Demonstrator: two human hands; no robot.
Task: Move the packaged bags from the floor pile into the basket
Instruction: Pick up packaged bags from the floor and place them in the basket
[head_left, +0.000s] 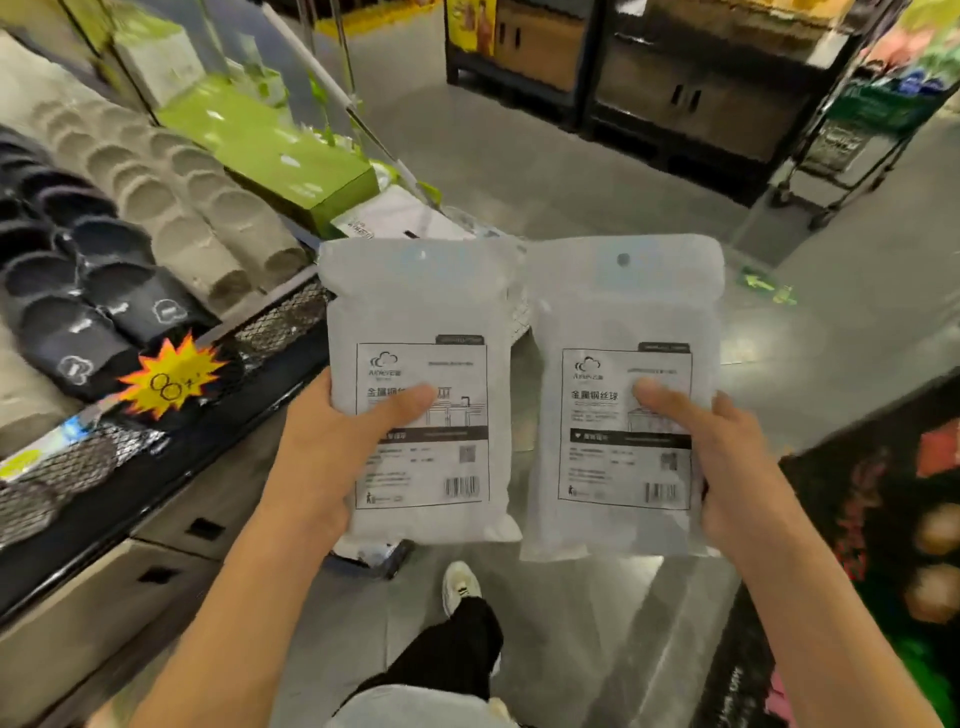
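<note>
Two grey bags, upright, side by side: my left hand (317, 457) fingers pinch left bag (415, 322), right hand (727, 457) fingers pinch right bag (623, 312).

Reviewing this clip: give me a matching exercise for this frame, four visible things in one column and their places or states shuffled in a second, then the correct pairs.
Things
1. left-hand bag
2. right-hand bag
3. black slippers
4. yellow starburst tag

Places or states
A. lined up in the mesh display bin on the left
B. gripped by the right hand, thumb on its printed label
C. fixed at the front edge of the mesh bin
D. gripped by the left hand, thumb on its printed label

Pairs: 1-D, 2-B, 3-A, 4-C
</note>
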